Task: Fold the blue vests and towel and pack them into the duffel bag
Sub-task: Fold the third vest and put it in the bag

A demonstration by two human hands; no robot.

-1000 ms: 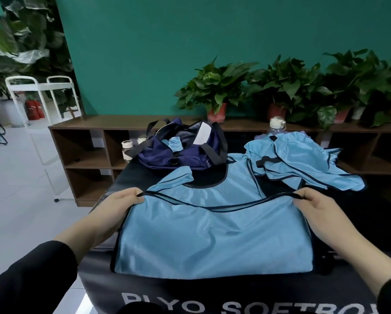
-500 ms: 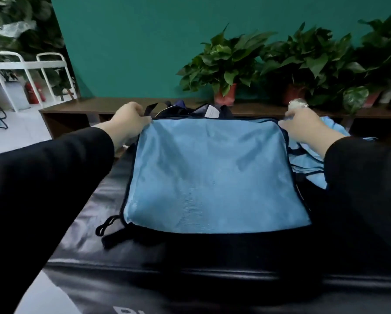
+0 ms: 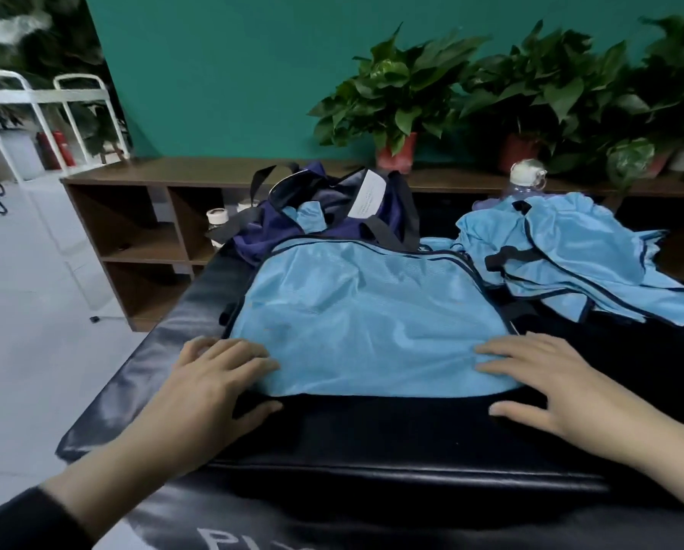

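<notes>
A light blue vest (image 3: 364, 315), folded in half, lies flat on the black padded table (image 3: 372, 442). My left hand (image 3: 209, 387) rests with straight fingers on the vest's near left corner. My right hand (image 3: 538, 383) lies flat on its near right corner. Behind the vest stands the open navy duffel bag (image 3: 332, 216) with a scrap of blue cloth showing inside. A loose heap of more blue vests (image 3: 578, 256) lies at the right.
A clear water bottle (image 3: 524, 180) with a white cap stands behind the heap. A brown low shelf unit (image 3: 145, 216) carries potted plants (image 3: 399, 101) along the green wall. A white metal rack (image 3: 34, 113) stands at the left on the tiled floor.
Both hands carried the vest's near edge over to the far side, folding it in half, then came back and now lie flat on the near corners.
</notes>
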